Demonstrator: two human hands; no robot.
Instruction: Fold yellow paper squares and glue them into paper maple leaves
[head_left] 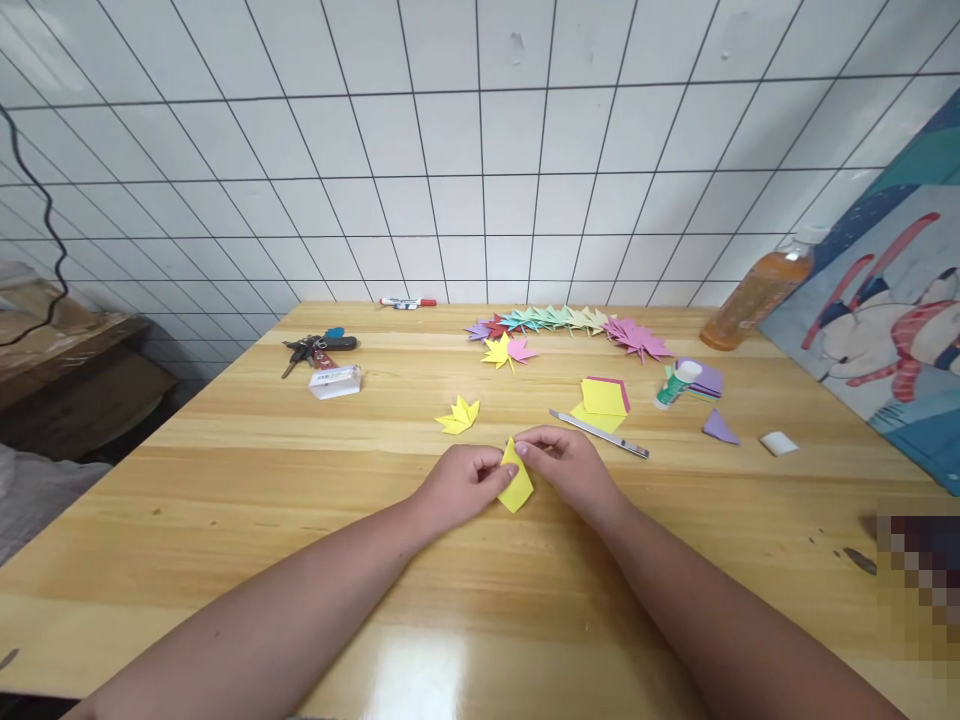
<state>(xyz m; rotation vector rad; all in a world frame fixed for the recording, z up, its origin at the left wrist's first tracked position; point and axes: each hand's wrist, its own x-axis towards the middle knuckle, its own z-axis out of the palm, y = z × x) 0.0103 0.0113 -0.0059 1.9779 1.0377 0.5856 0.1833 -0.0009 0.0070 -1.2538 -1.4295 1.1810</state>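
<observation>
A piece of folded yellow paper (516,492) is held between my two hands over the wooden table. My left hand (461,484) pinches its left side, with the thumb lying across the front. At the upper tip, the fingers of my right hand (564,462) close on the paper. Beyond my left hand lies a yellow folded paper piece (458,415) with pointed leaves. A utility knife (600,433) rests past my right hand, in front of yellow paper squares (604,397) with a pink edge showing beneath.
Colourful folded leaves (555,319) line the back, near a yellow-and-pink one (510,351). At right are a glue stick (677,385), purple paper (701,378), a purple triangle (721,427), a white block (779,443) and a bottle (757,295). Keys (319,347), a small box (335,382) and a marker (408,303) lie left.
</observation>
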